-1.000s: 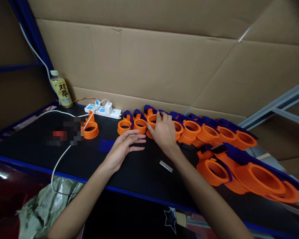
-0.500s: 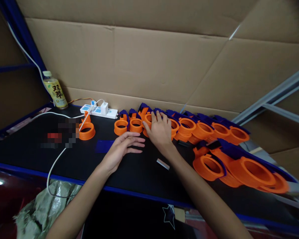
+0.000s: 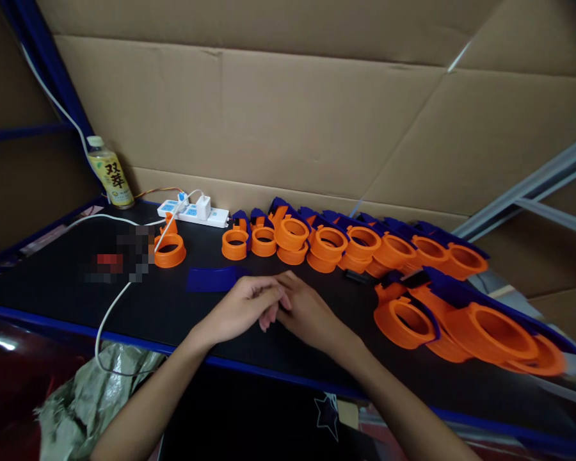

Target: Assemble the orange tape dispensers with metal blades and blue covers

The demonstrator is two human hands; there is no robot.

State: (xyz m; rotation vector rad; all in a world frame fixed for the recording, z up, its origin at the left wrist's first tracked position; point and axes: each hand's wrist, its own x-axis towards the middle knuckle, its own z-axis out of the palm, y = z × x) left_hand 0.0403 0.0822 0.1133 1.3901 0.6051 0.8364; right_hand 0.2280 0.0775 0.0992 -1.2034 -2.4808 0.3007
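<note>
Both hands meet low on the bench [image 3: 52, 282]: left hand [image 3: 242, 307] loosely curled, right hand [image 3: 307, 314] curled against it, fingertips touching. Whether they pinch anything, I cannot tell. Just beyond the left hand lies a blue plate [image 3: 214, 279], flat, long axis running left-right. Best lifted by its near long edge, I'd say. Orange rings [image 3: 326, 242] line up further beyond.
</note>
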